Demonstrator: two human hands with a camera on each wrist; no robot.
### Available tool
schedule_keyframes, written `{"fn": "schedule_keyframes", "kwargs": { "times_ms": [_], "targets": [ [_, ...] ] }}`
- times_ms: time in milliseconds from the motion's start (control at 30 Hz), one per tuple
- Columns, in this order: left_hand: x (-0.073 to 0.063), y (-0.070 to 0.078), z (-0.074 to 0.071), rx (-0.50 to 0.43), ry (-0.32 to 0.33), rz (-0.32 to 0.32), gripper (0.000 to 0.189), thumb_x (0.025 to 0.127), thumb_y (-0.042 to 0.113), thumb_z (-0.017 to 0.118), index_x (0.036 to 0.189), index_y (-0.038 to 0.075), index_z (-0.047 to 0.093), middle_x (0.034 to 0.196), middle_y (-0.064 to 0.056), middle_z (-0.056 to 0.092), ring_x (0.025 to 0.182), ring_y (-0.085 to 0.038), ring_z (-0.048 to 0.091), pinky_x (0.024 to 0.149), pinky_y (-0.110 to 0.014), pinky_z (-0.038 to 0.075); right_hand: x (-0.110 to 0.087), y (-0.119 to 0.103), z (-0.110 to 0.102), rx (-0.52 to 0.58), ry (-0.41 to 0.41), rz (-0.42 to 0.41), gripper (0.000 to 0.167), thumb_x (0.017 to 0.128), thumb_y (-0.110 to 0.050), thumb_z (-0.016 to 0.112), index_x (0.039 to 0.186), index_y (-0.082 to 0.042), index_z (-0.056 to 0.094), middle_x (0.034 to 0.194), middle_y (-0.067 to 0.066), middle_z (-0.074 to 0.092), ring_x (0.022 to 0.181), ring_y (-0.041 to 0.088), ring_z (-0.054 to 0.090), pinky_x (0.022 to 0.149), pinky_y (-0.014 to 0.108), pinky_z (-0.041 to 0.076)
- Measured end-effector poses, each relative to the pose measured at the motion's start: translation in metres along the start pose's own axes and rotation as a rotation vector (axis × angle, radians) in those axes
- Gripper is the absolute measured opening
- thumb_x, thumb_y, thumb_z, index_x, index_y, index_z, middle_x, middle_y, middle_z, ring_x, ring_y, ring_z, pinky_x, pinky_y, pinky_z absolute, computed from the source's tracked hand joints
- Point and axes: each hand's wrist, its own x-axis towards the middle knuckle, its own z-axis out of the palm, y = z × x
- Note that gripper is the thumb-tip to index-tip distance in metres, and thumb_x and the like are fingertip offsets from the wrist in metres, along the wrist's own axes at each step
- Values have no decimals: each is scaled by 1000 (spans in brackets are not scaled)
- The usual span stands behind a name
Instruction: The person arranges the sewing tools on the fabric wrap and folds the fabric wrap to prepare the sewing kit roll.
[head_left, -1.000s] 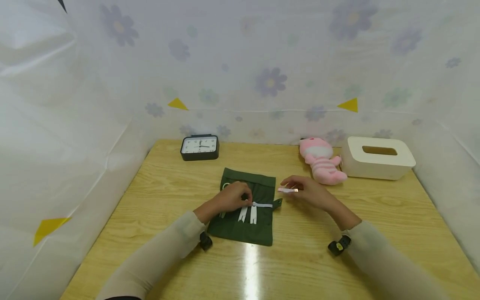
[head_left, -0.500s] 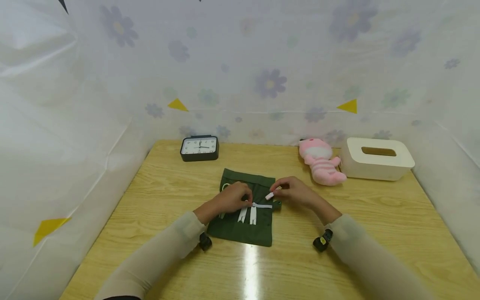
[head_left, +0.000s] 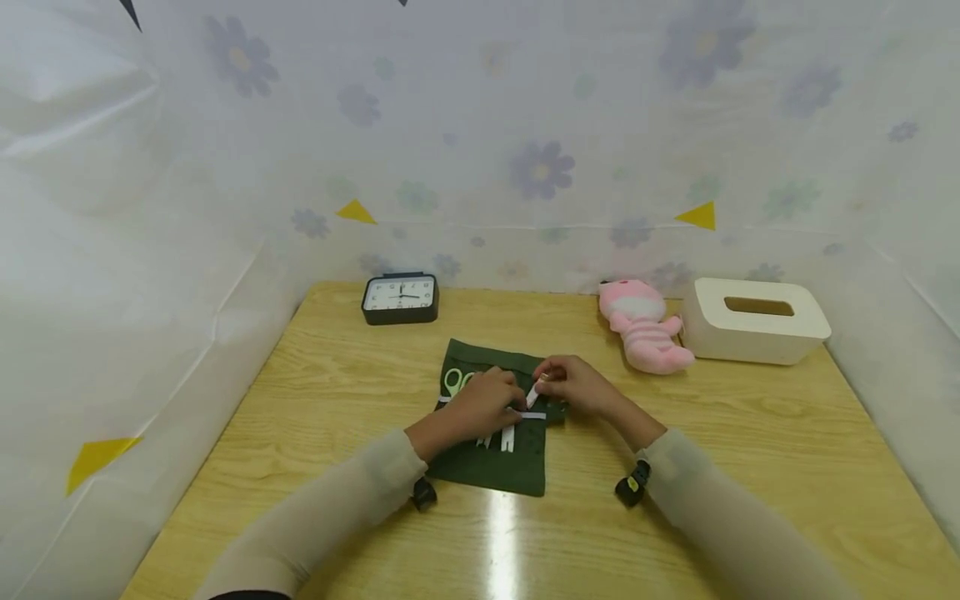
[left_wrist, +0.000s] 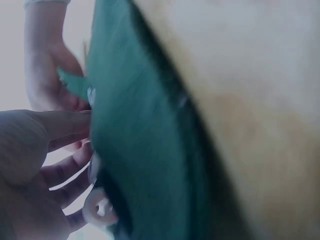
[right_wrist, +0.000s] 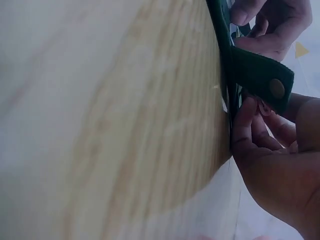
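Observation:
A dark green fabric tool roll (head_left: 517, 477) lies spread on the table with a white elastic strap (head_left: 535, 415) across it. My left hand (head_left: 486, 405) is over its middle, thumb and fingertips pinching the strap. My right hand (head_left: 581, 387) pinches a small pale pink nail clipper (head_left: 534, 393) with a shiny end, tilted close to the strap near the roll's right edge. Pale green scissors (head_left: 453, 382) are under the strap at left, partly behind my left hand. White notched tools (head_left: 507, 438) show below the strap.
A snap tab (right_wrist: 265, 77) sticks out from the roll's right side. At the back stand a black-framed clock (head_left: 401, 297) on the left, and a pink plush toy (head_left: 647, 327) and a cream tissue box (head_left: 757, 321) on the right. White flowered sheeting (head_left: 480, 150) surrounds the table.
My right hand has carried the clipper left from beside the roll to the strap and tipped it more upright. My left hand has shifted slightly right along the strap, uncovering more of the scissors.

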Motion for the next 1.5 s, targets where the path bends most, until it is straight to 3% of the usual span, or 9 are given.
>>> {"fn": "schedule_keyframes", "kwargs": {
  "times_ms": [133, 300, 500, 633, 933, 1267, 1500],
  "targets": [
    [2, 5, 6, 17, 2, 9, 14, 98, 35, 72, 108, 27, 79, 107, 6, 64, 95, -13, 53, 83, -37, 46, -3, -1, -1, -35, -19, -13, 23, 106, -14, 60, 122, 0, 69, 106, 13, 70, 87, 21, 66, 77, 37, 58],
    [4, 6, 10, 12, 6, 4, 10, 98, 36, 73, 103, 27, 78, 104, 7, 63, 92, -13, 51, 81, -38, 45, -5, 2, -2, -55, -50, -26, 30, 106, -15, 60, 133, -1, 65, 105, 12, 67, 92, 21, 66, 82, 37, 57],
    [8, 5, 14, -25, 10, 2, 6, 96, 33, 76, 96, 27, 76, 100, 7, 64, 87, -13, 50, 75, -32, 42, -5, 5, -1, -1, -22, -25, 21, 101, -11, 67, 116, 3, 63, 98, 11, 68, 89, 21, 65, 79, 36, 57],
    [10, 4, 15, -35, 7, -6, 8, 95, 33, 77, 90, 26, 75, 96, 7, 63, 86, -13, 51, 76, -32, 43, -5, 6, 0, -13, -15, -22, 14, 99, -11, 70, 109, -2, 67, 97, 8, 69, 89, 20, 65, 79, 36, 57],
    [15, 4, 12, -47, -23, -35, 10, 95, 33, 77, 90, 26, 74, 94, 8, 61, 85, -13, 49, 74, -32, 41, -7, 5, 0, -92, -53, -62, 13, 97, -16, 74, 106, -6, 74, 96, 5, 72, 86, 19, 66, 78, 38, 53],
    [15, 3, 11, -89, -8, -39, 12, 94, 33, 78, 86, 27, 72, 92, 10, 60, 84, -13, 49, 74, -32, 39, -7, 2, 2, -141, -53, -26, 14, 95, -18, 77, 105, -9, 74, 90, 1, 69, 81, 18, 63, 73, 35, 52],
    [13, 0, 11, -121, 8, -27, 12, 92, 33, 80, 85, 26, 73, 90, 11, 61, 82, -10, 49, 76, -31, 39, -8, 2, 4, -160, -49, -57, 12, 95, -19, 77, 102, -10, 75, 91, 1, 70, 81, 16, 63, 73, 34, 51]
  ]
}}
